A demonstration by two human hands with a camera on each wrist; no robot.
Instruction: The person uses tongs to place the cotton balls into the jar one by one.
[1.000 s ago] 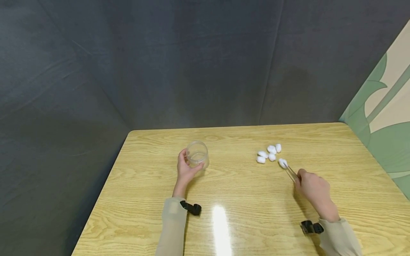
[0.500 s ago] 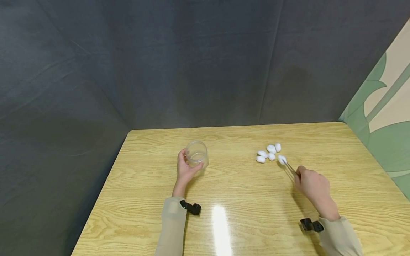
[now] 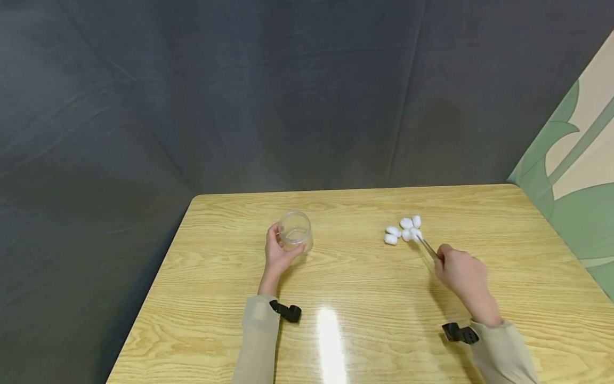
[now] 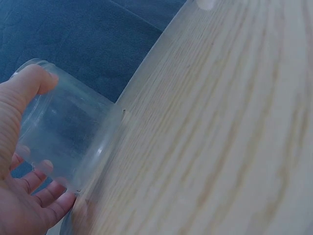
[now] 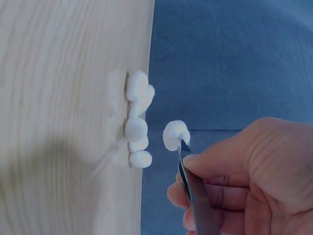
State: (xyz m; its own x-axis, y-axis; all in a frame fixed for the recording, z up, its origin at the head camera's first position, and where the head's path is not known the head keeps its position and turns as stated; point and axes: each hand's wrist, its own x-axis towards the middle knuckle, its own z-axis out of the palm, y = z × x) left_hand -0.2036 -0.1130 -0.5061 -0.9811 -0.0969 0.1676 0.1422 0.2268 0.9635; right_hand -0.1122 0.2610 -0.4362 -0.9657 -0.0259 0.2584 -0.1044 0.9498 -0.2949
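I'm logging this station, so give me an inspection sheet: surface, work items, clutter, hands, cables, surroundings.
Surface: wood-grain table, with a glare patch toward the near side.
Work items: clear jar standing on the table; tweezers holding one cotton ball above it; five loose balls grouped on the table.
Clutter: nothing seen.
Hands: left hand grips the jar; right hand pinches the tweezers.
Cables: nothing seen.
Surroundings: dark cloth behind and left; leaf pattern at right.
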